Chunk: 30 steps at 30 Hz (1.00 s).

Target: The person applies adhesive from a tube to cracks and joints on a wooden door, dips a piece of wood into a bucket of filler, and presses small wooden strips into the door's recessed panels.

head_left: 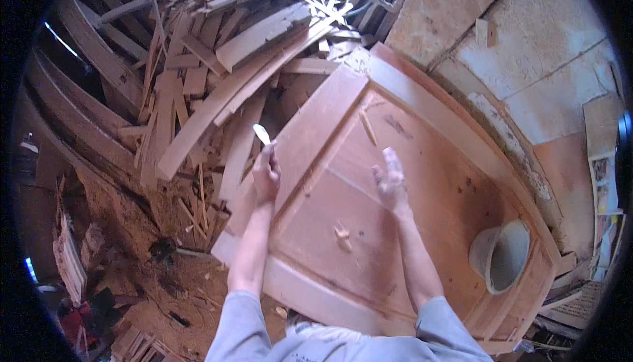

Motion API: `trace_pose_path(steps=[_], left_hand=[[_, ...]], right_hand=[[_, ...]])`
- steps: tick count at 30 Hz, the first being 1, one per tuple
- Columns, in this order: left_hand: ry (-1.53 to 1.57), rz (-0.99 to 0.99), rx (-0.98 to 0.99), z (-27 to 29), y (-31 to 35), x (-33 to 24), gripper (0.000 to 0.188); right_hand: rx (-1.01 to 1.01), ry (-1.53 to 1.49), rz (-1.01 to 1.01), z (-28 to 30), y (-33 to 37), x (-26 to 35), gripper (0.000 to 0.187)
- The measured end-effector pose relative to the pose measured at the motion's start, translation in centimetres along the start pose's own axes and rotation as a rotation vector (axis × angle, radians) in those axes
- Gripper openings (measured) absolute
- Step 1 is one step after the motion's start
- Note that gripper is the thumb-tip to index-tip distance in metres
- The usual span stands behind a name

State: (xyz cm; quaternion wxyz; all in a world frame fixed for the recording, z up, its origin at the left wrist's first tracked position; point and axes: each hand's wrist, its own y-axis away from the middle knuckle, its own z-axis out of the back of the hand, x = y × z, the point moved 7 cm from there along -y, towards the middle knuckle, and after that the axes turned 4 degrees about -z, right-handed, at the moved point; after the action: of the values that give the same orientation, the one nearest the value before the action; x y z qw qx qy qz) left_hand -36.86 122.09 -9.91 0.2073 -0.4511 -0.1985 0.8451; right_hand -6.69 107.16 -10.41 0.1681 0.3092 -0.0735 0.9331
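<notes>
My left hand [266, 174] is closed round the handle of a small pale spoon-shaped tool [262, 134], its rounded end pointing up and away. That hand is over the left rail of a large framed wooden panel [316, 223]. Over the panel's middle, my right hand [391, 184] has its fingers stretched out, with whitish smears on them and nothing visible in the grasp. A slim wooden sliver [368, 128] lies just beyond the right fingertips. Between my forearms, a few small wood pieces [343, 237] rest on the panel.
On the panel's right part stands a whitish bucket [482, 256]. Scrap planks [198, 78] are heaped beyond the panel at the far left. Sawdust [158, 296] and offcuts cover the ground at left. Large pale slabs [514, 52] lie at the far right.
</notes>
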Motion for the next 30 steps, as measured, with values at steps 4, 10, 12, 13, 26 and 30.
trace_pose_path(steps=[4, 10, 12, 13, 26, 30], left_hand=[[-0.074, 0.128, 0.262, -3.3, -0.6, -0.8, 0.032], [-0.234, 0.005, 0.337, -3.9, -0.8, -0.1, 0.037], [-0.232, 0.033, 0.397, -4.0, -0.9, 0.0, 0.038], [-0.242, 0.053, 0.396, -4.5, -0.9, 0.4, 0.038], [-0.37, -0.117, 0.486, -4.0, 0.8, 1.2, 0.054], [-0.398, -0.111, 0.603, -4.9, 0.7, 0.5, 0.055]], right_hand=[[-0.107, 0.215, 0.113, 0.8, -13.0, -2.6, 0.073], [0.365, 0.656, 0.25, -2.8, -25.2, 0.5, 0.082], [0.392, 0.76, 0.055, -1.3, -28.3, -2.7, 0.079], [0.222, 0.775, 0.067, 0.0, -30.4, -6.0, 0.077], [-0.223, 0.56, -0.201, 0.1, -33.5, -9.3, 0.066], [0.026, 0.426, 0.305, -5.4, -29.7, -4.4, 0.065]])
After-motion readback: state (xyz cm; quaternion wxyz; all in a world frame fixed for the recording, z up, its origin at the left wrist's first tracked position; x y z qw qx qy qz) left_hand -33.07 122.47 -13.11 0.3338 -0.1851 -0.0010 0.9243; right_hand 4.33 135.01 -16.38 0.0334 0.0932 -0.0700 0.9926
